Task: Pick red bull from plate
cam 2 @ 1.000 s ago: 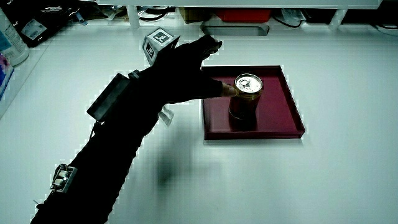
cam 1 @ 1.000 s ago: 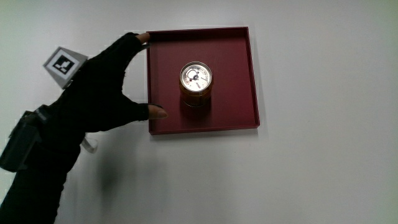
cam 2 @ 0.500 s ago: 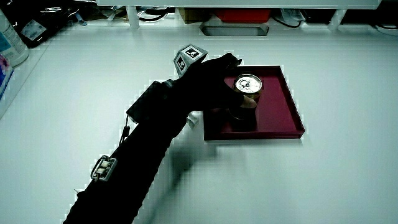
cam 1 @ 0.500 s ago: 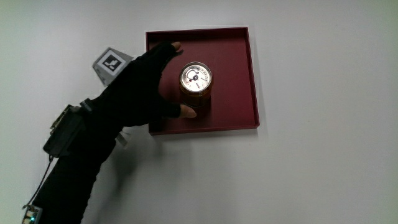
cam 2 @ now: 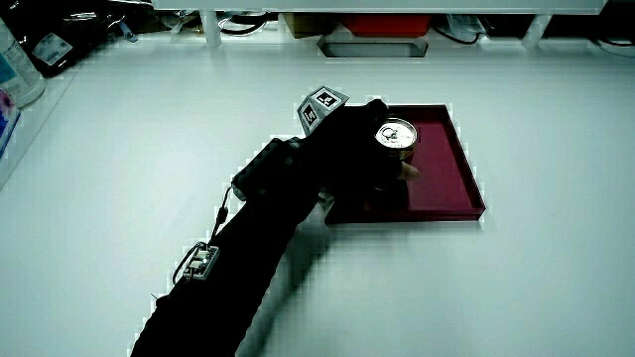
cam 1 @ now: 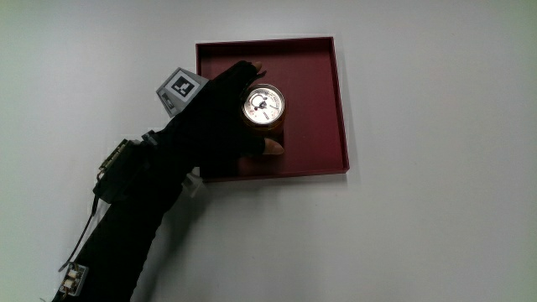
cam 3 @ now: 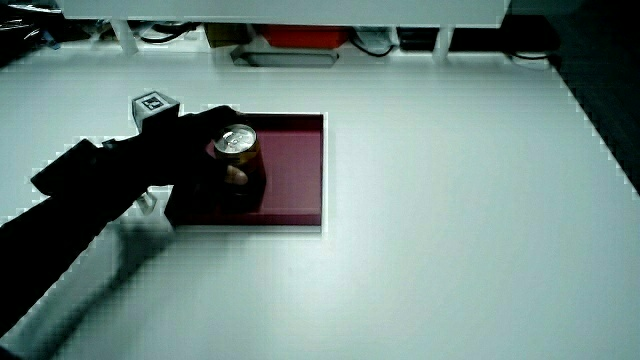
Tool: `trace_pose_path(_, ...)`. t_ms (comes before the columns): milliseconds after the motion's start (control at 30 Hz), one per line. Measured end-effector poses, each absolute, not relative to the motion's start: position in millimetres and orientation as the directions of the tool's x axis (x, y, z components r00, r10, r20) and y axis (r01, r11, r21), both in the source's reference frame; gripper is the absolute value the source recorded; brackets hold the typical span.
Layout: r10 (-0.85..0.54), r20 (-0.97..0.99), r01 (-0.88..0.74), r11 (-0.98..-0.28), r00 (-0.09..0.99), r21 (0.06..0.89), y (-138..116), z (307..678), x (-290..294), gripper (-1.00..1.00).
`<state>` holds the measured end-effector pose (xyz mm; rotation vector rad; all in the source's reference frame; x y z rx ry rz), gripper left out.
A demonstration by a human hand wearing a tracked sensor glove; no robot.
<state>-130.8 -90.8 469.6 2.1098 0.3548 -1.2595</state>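
Your grip is wrapped around the small upright metal can with the silver pull-tab lid point(cam 1: 264, 106): the black-gloved hand point(cam 1: 220, 117) has its fingers curled about the can's side that lies away from you, with a bare fingertip point(cam 1: 254, 69) showing past the lid, while the thumb point(cam 1: 270, 148) presses the side nearer you. In both side views the hand covers most of the can's body, so only the lid and a strip of the wall show point(cam 2: 396, 135) point(cam 3: 237, 141).

Nearest you, your forearm point(cam 1: 126, 226) reaches up over the plain white surface point(cam 1: 419, 226), carrying a small dark box point(cam 1: 117, 164) at the wrist. On the back of the hand sits the white cube with a black pattern point(cam 1: 179, 89), just outside the plate's rim.

The can stands on the square dark-red plate with a low raised rim point(cam 1: 315, 109), roughly at the plate's middle. Its long axis is vertical, lid facing straight up, base seemingly down on the plate floor; in a side view the base is hidden by the hand point(cam 2: 357, 164). The plate lies flat on the surface, its edges square to the surface's edge. Farther off, a low partition point(cam 2: 397, 8) runs along the surface, with some clutter under it too dim to make out.
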Motion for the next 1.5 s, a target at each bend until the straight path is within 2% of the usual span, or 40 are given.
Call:
trace_pose_path(100,-0.081,-0.865,0.532,-0.758,0.496,0.376,-92,472,-130,0.0)
trace_pose_path(167,-0.095,-0.855,0.526,-0.752,0.51,0.397,-91,470,-129,0.06)
trace_pose_path(400,-0.089,-0.857,0.525,-0.757,0.507,0.389,-91,471,-129,0.26)
trace_pose_path(633,-0.061,-0.867,0.503,-0.793,0.495,0.343,-91,472,-132,0.47)
trace_pose_path(933,-0.082,-0.865,0.472,-0.81,0.495,0.348,-90,474,-134,0.74)
trace_pose_path(1233,-0.045,-0.863,0.432,-0.852,0.503,0.297,-85,470,-135,1.0)
trace_pose_path(1333,-0.051,-0.863,0.421,-0.857,0.503,0.296,-85,463,-138,1.0)
trace_pose_path(1433,-0.035,-0.892,0.431,-0.866,0.45,0.251,-86,456,-142,1.0)
trace_pose_path(1467,-0.032,-0.874,0.416,-0.871,0.484,0.263,-85,450,-144,1.0)
trace_pose_path(1500,-0.013,-0.887,0.421,-0.877,0.461,0.232,-86,447,-146,1.0)
